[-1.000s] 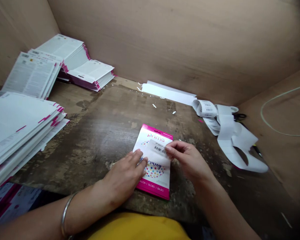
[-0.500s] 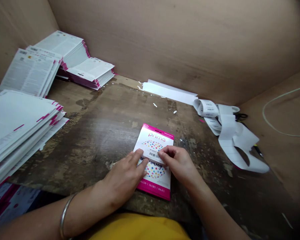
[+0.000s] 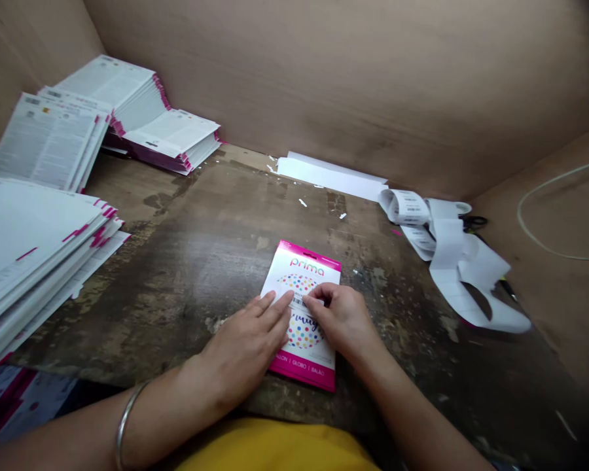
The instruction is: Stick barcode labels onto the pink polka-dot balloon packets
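A pink-and-white balloon packet (image 3: 302, 364) with coloured dots and "prima" lettering lies flat on the worn table in front of me. Across its middle is a white barcode label (image 3: 298, 302), partly covered by my fingers. My left hand (image 3: 248, 340) rests with fingers stretched out over the packet's left side, the fingertips at the label. The thumb and forefinger of my right hand (image 3: 341, 317) are pinched together at the label's right part. Whether the label is fully stuck down is hidden by the fingers.
Stacks of packets (image 3: 34, 242) stand at the left, with further packet stacks (image 3: 171, 134) at the back left. A curled strip of labels (image 3: 446, 242) lies at the right beside black-handled scissors (image 3: 475, 222). White paper strips (image 3: 331, 176) lie along the back wall.
My right hand's pinch has shifted slightly left along the label. The left fingertips have moved right, over more of the label. The packet stays in place.
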A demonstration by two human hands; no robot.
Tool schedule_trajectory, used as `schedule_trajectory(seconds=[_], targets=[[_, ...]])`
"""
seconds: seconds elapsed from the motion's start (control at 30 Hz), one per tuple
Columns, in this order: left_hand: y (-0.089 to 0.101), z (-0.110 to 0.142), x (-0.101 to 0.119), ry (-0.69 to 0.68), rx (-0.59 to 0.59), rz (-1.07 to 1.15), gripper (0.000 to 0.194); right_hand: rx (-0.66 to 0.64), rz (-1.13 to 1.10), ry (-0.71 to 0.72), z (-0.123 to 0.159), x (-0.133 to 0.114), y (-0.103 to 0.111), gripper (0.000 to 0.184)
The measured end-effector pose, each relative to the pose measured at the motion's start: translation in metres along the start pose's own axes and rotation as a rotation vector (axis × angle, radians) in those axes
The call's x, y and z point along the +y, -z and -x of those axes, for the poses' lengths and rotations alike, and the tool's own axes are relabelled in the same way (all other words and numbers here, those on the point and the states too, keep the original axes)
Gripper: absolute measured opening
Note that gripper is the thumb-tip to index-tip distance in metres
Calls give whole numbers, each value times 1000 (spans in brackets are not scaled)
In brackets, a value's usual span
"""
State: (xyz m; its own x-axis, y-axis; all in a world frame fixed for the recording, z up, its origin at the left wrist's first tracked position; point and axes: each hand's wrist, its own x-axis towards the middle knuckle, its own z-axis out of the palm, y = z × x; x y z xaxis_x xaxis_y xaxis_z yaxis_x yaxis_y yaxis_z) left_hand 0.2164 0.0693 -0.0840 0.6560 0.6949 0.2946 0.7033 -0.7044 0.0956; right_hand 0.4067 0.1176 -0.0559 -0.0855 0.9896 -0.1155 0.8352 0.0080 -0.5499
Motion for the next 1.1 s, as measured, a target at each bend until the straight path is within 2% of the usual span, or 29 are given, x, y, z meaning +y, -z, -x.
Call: schedule_trajectory(seconds=[0.1,0.27,0.3,0.4,0.47,0.53,0.6,0.7,0.77,0.83,0.9,0.93,1.0,1.07,1.1], targets=[[0,1,-1,-39,-12,-22,34,13,63,13,1,-4,0,14],[1,0,1,-3,-45,-24,42,52,158,36,8,-11,1,14],[1,-1,1,4,-45,-24,41,73,180,32,11,-11,2,17],[0,-3,1,16,-39,-21,38,216,252,49,18,-8,6,47],[-1,-2,1,3,-43,-8,38,300,292,172,25,-2,5,40],[-2,-1,1,-11,-52,19,40,265,342,333,32,4,1,27],[0,1,1,11,-57,79,40,204,400,387,40,10,-5,28],[7,0,-3,186,-42,300,34,236,425,313,48,19,-12,32],[12,-5,-11,460,9,552,31,252,413,320,49,23,-15,32],[16,-16,-21,777,54,853,44,249,395,357,49,27,-17,32],[18,-29,-29,1003,63,1113,67,247,344,392,47,31,-19,31],[20,-35,-32,1051,51,1206,73,244,295,399,46,33,-20,31],[26,-43,-32,1035,20,1332,64,277,123,345,46,34,-19,39],[37,-43,-25,918,57,1489,45,301,-191,224,49,30,-13,58],[44,-40,-19,831,114,1569,39,275,-378,162,51,26,-8,64]])
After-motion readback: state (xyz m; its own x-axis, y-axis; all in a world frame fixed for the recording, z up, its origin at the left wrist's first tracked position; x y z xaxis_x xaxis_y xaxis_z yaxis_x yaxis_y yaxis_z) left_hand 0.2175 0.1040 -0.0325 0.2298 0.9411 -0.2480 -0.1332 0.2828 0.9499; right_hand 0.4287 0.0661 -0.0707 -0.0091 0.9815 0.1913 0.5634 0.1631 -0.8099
